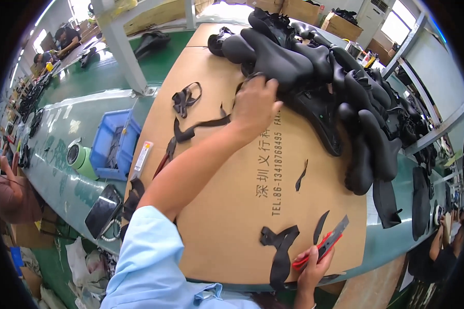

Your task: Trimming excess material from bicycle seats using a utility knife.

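My left hand (255, 105) reaches forward to the near edge of a heap of black bicycle saddles (283, 62). Its fingers curl over the edge of one saddle, and the fingertips are partly hidden. Low on the right, my right hand (314, 268) grips a red utility knife (325, 248) with its blade out, pointing up and away. Beside the knife lie a crumpled black strip (281, 252) and a thin black sliver (321, 226). Another black strip (203, 126) rests on the cardboard sheet (216, 206), left of my left hand, near a tangled black scrap (183, 100).
Left of the cardboard are red-handled pliers (165, 157), a slim white pack (143, 157), a blue bin (100, 144), a green cup (80, 157) and a black phone (104, 210). A metal post (123, 51) rises at the far left. Other people work at both sides.
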The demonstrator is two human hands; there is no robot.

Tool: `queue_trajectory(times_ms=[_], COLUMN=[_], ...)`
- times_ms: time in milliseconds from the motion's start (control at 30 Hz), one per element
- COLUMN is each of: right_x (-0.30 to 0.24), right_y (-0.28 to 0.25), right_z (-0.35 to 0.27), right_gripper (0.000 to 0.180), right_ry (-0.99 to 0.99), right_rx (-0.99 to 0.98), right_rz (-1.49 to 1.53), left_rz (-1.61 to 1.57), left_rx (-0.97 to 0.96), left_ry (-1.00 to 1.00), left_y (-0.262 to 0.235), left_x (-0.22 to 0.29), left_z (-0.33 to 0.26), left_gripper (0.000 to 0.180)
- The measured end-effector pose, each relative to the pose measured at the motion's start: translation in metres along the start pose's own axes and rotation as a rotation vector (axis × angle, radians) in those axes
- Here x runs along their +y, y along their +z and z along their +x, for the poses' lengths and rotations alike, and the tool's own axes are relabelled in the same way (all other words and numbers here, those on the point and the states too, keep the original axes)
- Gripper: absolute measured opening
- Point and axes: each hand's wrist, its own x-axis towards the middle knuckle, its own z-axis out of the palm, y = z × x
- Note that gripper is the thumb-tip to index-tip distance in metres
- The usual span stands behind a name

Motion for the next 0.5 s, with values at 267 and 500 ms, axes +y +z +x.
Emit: queue_trajectory(times_ms=[267, 500], right_x=[0.007, 0.020], right_y=[-0.007, -0.015], right_z=[0.002, 0.003], right_gripper=[0.040, 0.046], right_ry=[0.040, -0.030], right_rx=[-0.037, -0.027], right_rz=[0.040, 0.088], left_rz=[0.222, -1.450], left_rx=[0.376, 0.397], left_ry=[0.180, -0.293], left_y=[0.040, -0.084], left_x=[-0.007, -0.014], left_z=[0.091, -0.044], left_gripper=[0.048, 0.041])
